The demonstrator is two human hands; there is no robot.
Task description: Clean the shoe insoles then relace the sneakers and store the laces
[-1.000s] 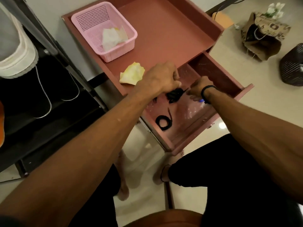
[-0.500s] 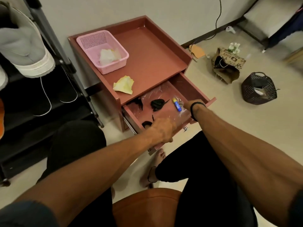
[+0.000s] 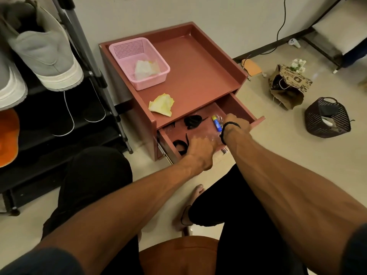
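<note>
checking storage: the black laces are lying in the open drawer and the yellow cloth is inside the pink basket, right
Not quite. The head view shows the yellow cloth lying on the cabinet top, in front of the pink basket, not inside it. The black laces do lie in the open drawer.

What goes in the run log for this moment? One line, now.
phase: storing laces | drawer: open | black laces: in drawer | left hand: at drawer front | right hand: at drawer front edge

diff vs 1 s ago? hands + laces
Both hands let go of the black lace bundle, which now lies in the open drawer. Left hand drew back to the drawer's front edge; right hand moved to its right side. Coiled lace, yellow cloth, pink basket unchanged.
</note>
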